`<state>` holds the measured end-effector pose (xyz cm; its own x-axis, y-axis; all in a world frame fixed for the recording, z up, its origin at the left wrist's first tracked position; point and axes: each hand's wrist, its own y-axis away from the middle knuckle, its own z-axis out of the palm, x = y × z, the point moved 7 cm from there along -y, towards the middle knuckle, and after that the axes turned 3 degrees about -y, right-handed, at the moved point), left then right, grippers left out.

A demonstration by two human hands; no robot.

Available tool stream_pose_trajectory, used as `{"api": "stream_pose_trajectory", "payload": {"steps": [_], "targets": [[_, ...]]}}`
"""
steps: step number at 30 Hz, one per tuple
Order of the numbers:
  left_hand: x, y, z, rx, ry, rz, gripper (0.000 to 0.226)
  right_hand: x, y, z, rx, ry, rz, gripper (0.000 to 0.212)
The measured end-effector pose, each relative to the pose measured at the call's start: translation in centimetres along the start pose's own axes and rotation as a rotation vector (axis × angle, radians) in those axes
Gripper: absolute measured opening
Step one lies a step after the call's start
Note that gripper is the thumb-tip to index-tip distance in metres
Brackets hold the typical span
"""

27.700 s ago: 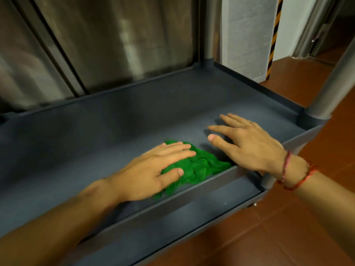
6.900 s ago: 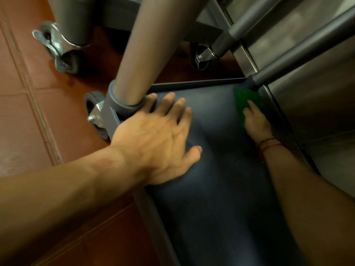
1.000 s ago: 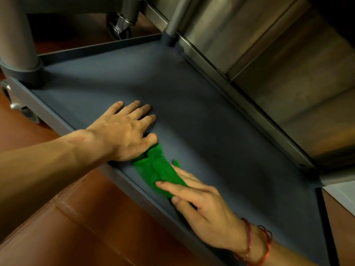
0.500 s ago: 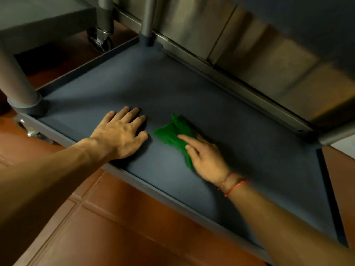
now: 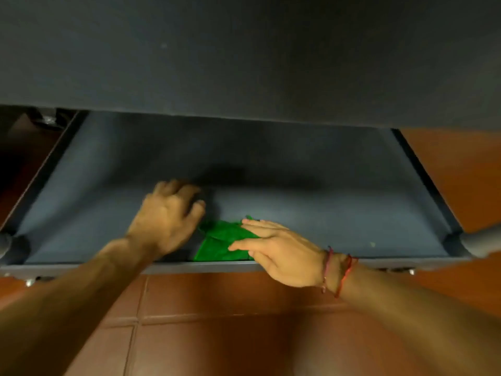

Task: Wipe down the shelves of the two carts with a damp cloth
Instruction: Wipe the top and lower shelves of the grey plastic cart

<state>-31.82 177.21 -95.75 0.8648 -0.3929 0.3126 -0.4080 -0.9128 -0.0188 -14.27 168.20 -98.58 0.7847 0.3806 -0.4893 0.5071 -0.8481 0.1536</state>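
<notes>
A green cloth [image 5: 221, 244] lies on the dark grey bottom shelf [image 5: 339, 213] of a cart, close to the shelf's front rim. My right hand [image 5: 273, 248] lies flat on the cloth's right side, fingers straight and pointing left. My left hand [image 5: 169, 215] rests on the shelf just left of the cloth, blurred, its fingers bent at the knuckles and holding nothing. The cloth's right part is hidden under my right hand.
The underside of the shelf above [image 5: 244, 50] fills the top of the view and hangs low over the bottom shelf. A grey cart post [image 5: 479, 240] stands at the front right corner. Red-brown floor tiles [image 5: 217, 321] lie in front.
The view has swung round to face the shelf's long front edge from lower down. My right hand has drawn the cloth back toward the front rim, beside my left hand.
</notes>
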Motion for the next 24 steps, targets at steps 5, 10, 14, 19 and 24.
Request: {"api": "stream_pose_trajectory", "payload": {"steps": [5, 10, 14, 19, 24], "targets": [[9.7, 0.0, 3.4, -0.059, 0.127, 0.429, 0.045, 2.1, 0.6, -1.6, 0.091, 0.084, 0.157, 0.033], [10.4, -0.2, 5.1, -0.091, 0.15, 0.55, 0.047, 4.8, 5.2, -3.1, 0.184, 0.097, 0.346, 0.061], [10.1, -0.4, 6.1, -0.149, 0.043, 0.658, 0.051, 8.8, 8.4, -3.3, 0.302, 0.18, 0.52, 0.062], [12.5, -1.7, 7.1, -0.029, -0.135, 0.656, 0.044, 10.0, 8.0, -2.7, 0.311, 0.245, 0.541, 0.065], [10.9, -7.7, 7.6, 0.083, -0.219, 0.5, 0.05, 10.5, 8.1, -2.9, 0.383, 0.19, 0.583, 0.076]]}}
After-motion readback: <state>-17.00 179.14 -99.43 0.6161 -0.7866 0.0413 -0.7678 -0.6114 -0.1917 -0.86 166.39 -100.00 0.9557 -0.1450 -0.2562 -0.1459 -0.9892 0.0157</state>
